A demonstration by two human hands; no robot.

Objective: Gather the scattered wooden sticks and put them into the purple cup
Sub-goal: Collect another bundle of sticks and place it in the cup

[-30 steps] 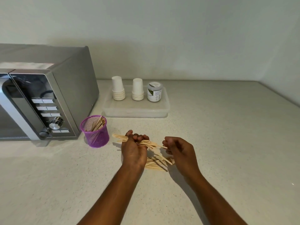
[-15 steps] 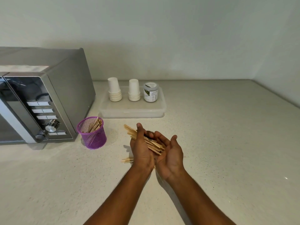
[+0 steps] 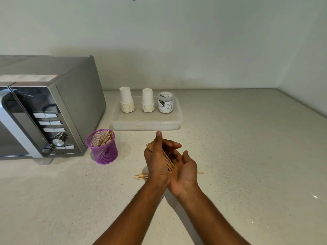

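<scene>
**Cup sits up and to the left of my cupped hands**

I am holding a bundle of wooden sticks (image 3: pixel 166 157) between my two hands, just below the centre of the frame. My left hand (image 3: pixel 156 161) is standing on edge with its thumb pointing up, pressing against the side of the bundle; my right hand (image 3: pixel 184 169) is lying palm-up beside it, fingers curled loosely, cradling the lower ends. The heels of both hands are touching, so the sticks are being squeezed in a trough rather than pinched by fingertips.

The bundle's long axis is running diagonally, its far ends poking out toward the upper left past my left thumb, its near ends resting low in my right palm.

The purple cup (image 3: pixel 103 147) is standing upright at left of centre, just in front of the microwave (image 3: pixel 44 110), apart from my hands and slightly higher in the frame. It is already holding some sticks leaning against its right rim. My left hand is the nearer one, and the bundle's free ends are already aiming roughly toward the cup, so I judge the carry to be a sweep leftward, then tipping the bundle upright over the mouth.

A few loose sticks (image 3: pixel 140 176) are lying on the counter (image 3: pixel 247 156) beneath my wrists, one tip showing at right.
</scene>
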